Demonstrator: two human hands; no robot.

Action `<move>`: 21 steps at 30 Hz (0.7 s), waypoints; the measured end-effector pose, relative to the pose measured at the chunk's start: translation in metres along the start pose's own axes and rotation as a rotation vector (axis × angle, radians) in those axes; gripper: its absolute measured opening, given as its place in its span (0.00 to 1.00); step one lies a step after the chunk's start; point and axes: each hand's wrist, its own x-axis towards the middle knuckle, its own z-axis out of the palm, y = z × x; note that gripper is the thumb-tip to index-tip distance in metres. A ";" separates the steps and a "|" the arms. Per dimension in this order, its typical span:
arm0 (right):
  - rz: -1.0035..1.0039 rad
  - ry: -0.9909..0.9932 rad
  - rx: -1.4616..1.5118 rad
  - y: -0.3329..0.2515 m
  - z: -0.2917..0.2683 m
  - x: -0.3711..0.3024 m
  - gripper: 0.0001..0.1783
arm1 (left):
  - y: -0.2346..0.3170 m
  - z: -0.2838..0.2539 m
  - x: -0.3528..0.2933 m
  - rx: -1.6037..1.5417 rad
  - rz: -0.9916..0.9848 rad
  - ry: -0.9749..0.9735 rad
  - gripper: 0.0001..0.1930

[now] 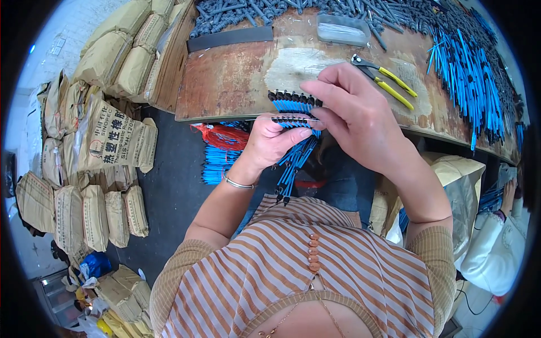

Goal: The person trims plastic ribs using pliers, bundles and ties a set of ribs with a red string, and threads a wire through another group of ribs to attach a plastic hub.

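Observation:
A row of thin blue rods with black ends (294,106) is gripped by my left hand (269,147), its thumb laid along the row just past the table's front edge. Their lower ends fan out below the palm toward my lap. My right hand (366,121) has thumb and forefinger pinched together at the right end of the row. A thin, pale, wire-like piece seems to run between those fingertips and the black ends; its exact shape is too small to tell. Right of this hand, pincers with yellow handles (389,87) lie on the wooden table (225,79).
A clear tray of thin pins (342,35) and a dark strip (230,38) lie beyond. Grey parts (242,11) line the back; blue rods (470,84) are heaped right. More rods (217,168) hang below the edge. Paper sacks (94,218) stand left; another person (493,253) sits right.

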 end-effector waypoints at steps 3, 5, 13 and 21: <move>0.006 -0.034 0.005 0.001 -0.001 0.001 0.16 | 0.002 0.000 0.001 0.034 0.019 -0.012 0.08; 0.028 -0.069 0.069 0.003 -0.001 0.001 0.17 | 0.003 -0.001 0.002 0.063 0.034 -0.036 0.08; 0.003 -0.135 -0.002 0.000 -0.002 0.006 0.17 | 0.000 -0.004 0.000 0.115 0.043 -0.060 0.08; -0.080 -0.134 0.068 0.006 -0.001 0.011 0.17 | 0.004 -0.004 0.001 0.082 0.020 -0.103 0.10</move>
